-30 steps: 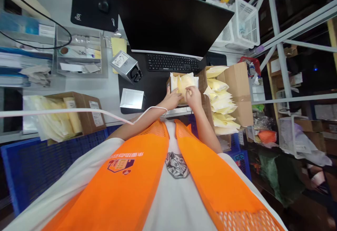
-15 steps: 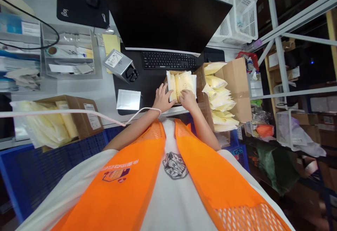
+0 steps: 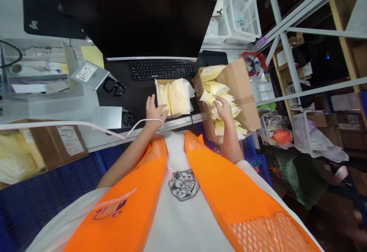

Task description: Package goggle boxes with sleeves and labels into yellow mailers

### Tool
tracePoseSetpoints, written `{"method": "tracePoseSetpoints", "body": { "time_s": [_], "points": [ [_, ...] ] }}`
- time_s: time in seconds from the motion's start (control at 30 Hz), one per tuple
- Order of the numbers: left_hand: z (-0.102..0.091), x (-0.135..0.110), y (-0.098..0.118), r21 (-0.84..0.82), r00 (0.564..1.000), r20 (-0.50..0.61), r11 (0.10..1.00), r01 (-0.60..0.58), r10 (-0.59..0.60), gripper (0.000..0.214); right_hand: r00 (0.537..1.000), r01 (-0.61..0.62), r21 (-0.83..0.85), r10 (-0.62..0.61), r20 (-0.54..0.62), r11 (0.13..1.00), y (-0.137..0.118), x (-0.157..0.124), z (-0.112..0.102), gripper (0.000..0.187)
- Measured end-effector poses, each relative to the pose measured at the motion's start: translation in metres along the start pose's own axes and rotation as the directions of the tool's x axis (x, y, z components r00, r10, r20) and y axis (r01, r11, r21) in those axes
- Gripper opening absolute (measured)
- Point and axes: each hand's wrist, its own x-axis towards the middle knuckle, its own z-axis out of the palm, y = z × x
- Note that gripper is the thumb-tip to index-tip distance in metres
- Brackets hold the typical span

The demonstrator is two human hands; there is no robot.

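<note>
My left hand (image 3: 155,110) rests at the left side of a small cardboard box (image 3: 166,81), its fingers spread and the thumb pointing at the packets inside. Pale yellow padded envelopes (image 3: 178,98) fill that small box, packed side by side. To the right, my right hand (image 3: 224,109) is over a larger open cardboard box (image 3: 243,95). Its fingers are apart and reach onto a row of yellow packets (image 3: 215,88) in that box; I see none lifted by it.
A black keyboard (image 3: 162,69) and a monitor (image 3: 137,18) stand behind the small box. Silver-grey boxes (image 3: 91,74) lie to the left, and a white cable (image 3: 57,122) crosses the front left. White baskets (image 3: 243,13) stand at the back right, beside metal shelf bars (image 3: 286,60).
My right hand has left the small box and moved right to the packets in the larger box. My left hand stays by the small box. The view has shifted to the right.
</note>
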Motion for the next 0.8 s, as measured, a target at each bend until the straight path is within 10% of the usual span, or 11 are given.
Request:
{"method": "tracePoseSetpoints", "body": {
  "time_s": [0.2, 0.47, 0.7, 0.8],
  "points": [
    [0.004, -0.014, 0.003, 0.073, 0.985, -0.112, 0.987, 0.141, -0.132, 0.041, 0.988, -0.156, -0.001, 0.156, -0.010, 0.988, 0.071, 0.039, -0.046, 0.039],
    [0.014, -0.053, 0.027, 0.149, 0.937, -0.226, 0.942, 0.302, -0.265, 0.044, 0.997, -0.015, 0.122, 0.006, 0.078, 0.992, 0.094, 0.052, -0.054, 0.034],
    [0.026, -0.084, 0.055, 0.246, 0.939, -0.142, 0.908, 0.340, -0.313, 0.069, 0.916, -0.175, 0.107, 0.201, -0.348, 0.979, 0.179, 0.081, -0.159, 0.045],
    [0.022, -0.078, 0.058, 0.300, 0.947, -0.165, 0.901, 0.314, -0.275, 0.071, 0.907, -0.326, 0.051, 0.327, -0.264, 0.944, 0.220, 0.090, -0.189, 0.044]
  ]
}}
